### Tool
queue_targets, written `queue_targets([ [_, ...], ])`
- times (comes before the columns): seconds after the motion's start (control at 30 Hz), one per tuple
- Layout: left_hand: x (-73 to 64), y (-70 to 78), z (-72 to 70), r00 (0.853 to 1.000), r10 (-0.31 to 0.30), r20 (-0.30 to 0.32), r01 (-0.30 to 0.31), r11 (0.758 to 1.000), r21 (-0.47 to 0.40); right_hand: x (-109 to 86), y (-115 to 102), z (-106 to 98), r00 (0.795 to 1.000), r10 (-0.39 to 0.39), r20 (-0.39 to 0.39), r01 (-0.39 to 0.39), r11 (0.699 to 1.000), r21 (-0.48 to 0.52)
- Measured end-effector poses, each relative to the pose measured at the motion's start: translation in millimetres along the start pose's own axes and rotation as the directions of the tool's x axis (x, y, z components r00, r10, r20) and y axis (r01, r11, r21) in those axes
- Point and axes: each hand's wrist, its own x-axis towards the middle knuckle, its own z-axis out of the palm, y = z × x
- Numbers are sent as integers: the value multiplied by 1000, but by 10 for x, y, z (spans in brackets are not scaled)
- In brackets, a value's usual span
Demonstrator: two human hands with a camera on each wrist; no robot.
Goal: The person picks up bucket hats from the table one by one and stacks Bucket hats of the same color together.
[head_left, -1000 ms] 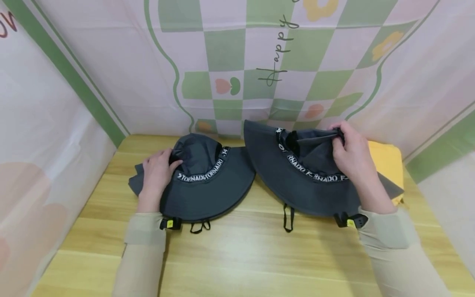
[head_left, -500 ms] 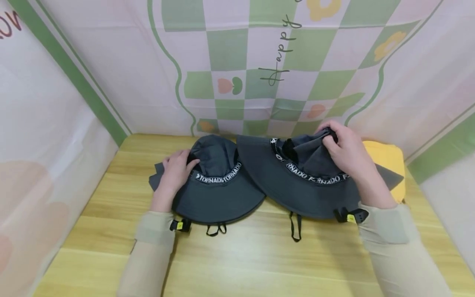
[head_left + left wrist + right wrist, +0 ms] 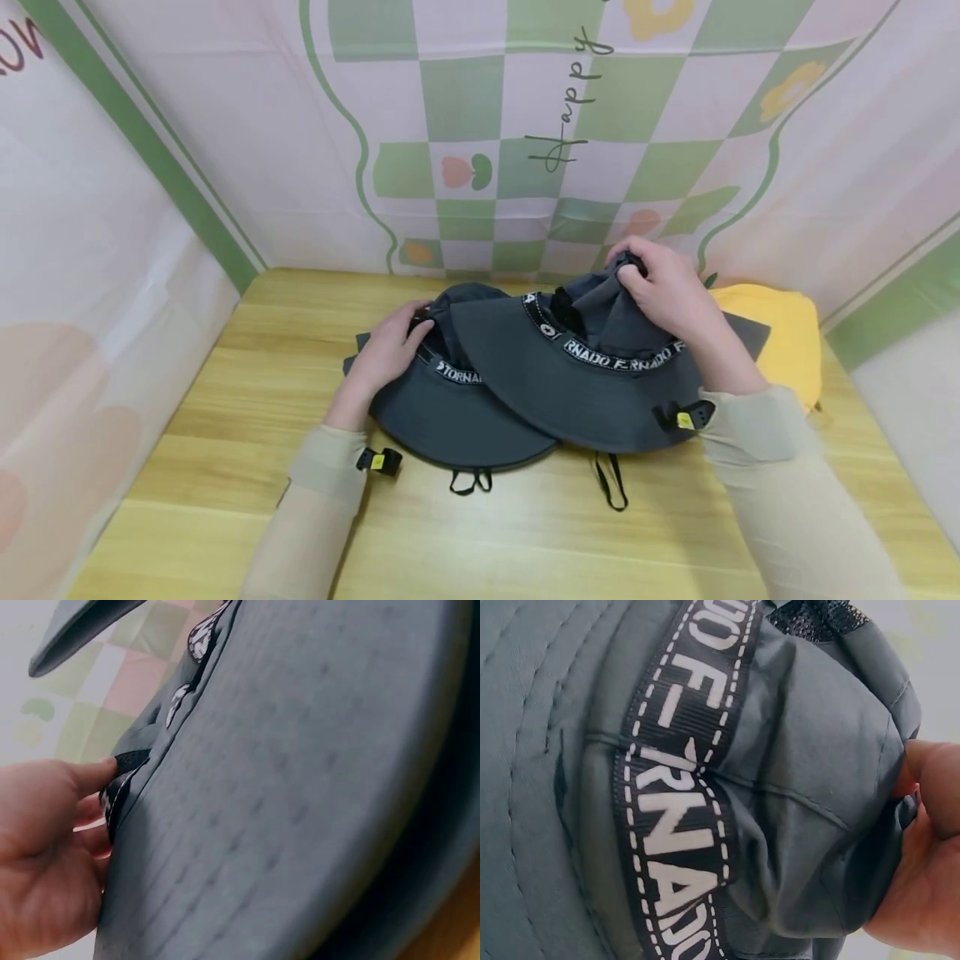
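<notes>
Two dark grey wide-brimmed sun hats with black-and-white lettered bands show in the head view. My left hand (image 3: 388,346) pinches the left sun hat (image 3: 457,425) at the back of its crown, thumb over the black band; its brim fills the left wrist view. With my right hand (image 3: 669,292) I grip the bunched top of the right sun hat (image 3: 540,392), tilted with its brim toward me. That brim overlaps the left hat's front and hides part of its crown and band. In the right wrist view, fingers (image 3: 934,780) clutch the crown fabric.
A yellow zipped pouch (image 3: 791,342) lies at the back right of the wooden table (image 3: 480,554), partly behind the right hat. A printed checkered cloth (image 3: 465,100) hangs along the back edge, and cloth walls stand on both sides. Black cord loops (image 3: 471,482) hang below the brims.
My left hand has moved right with the left hat. The right hand has brought its hat leftward, so the brims now overlap more and more of the yellow pouch shows.
</notes>
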Motion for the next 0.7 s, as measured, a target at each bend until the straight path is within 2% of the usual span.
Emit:
queue_targets([
  [0.2, 4, -21, -10, 998, -15, 55, 20, 995, -99, 103, -5, 184, 1000, -9, 23, 9, 1000, -14],
  [0.3, 1, -20, -46, 1000, -18, 24, 22, 988, -152, 132, -16, 277, 999, -11, 36, 12, 1000, -12],
  [0.37, -10, 13, -67, 1000, -4, -13, 1, 983, -184, 146, -36, 339, 999, -13, 39, 14, 1000, -8],
  [0.43, -24, 72, -86, 998, 44, -37, -51, 977, -208, 156, -62, 397, 999, -17, 44, 17, 1000, 0],
  [0.53, -46, 167, -96, 989, 143, -24, -145, 970, -196, 173, -102, 485, 998, -37, 41, 36, 999, 26],
  [0.6, -57, 226, -100, 979, 203, 4, -199, 964, -176, 185, -130, 543, 998, -58, 34, 56, 997, 50],
  [0.7, -68, 275, -96, 970, 238, 54, -227, 961, -156, 209, -169, 631, 995, -93, 23, 91, 993, 71],
])
